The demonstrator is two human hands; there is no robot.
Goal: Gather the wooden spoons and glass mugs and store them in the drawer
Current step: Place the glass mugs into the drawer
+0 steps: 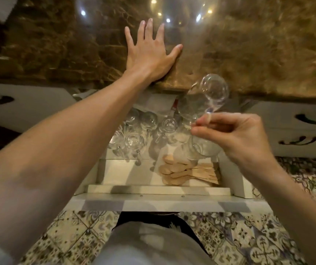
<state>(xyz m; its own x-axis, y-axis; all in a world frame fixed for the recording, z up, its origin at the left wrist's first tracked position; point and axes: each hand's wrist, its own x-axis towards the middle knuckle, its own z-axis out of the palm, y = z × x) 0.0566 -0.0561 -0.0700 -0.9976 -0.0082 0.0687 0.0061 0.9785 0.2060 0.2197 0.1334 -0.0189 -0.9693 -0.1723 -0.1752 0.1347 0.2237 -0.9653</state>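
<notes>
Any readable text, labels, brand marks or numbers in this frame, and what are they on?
None: the glass mugs, wooden spoons, drawer, countertop and floor tiles show no lettering.
A small red item at the drawer's back is too hidden to read.

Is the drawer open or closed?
Open. The drawer is pulled out under the countertop, showing glass mugs and wooden spoons inside.

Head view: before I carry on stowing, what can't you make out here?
- Glass mugs in the drawer: clear, overlapping, so no exact count.
- Wooden spoons: stacked, partly behind the right hand.
- Held mug: motion-blurred.
- Countertop: far part cut off by top edge, glare.
</notes>
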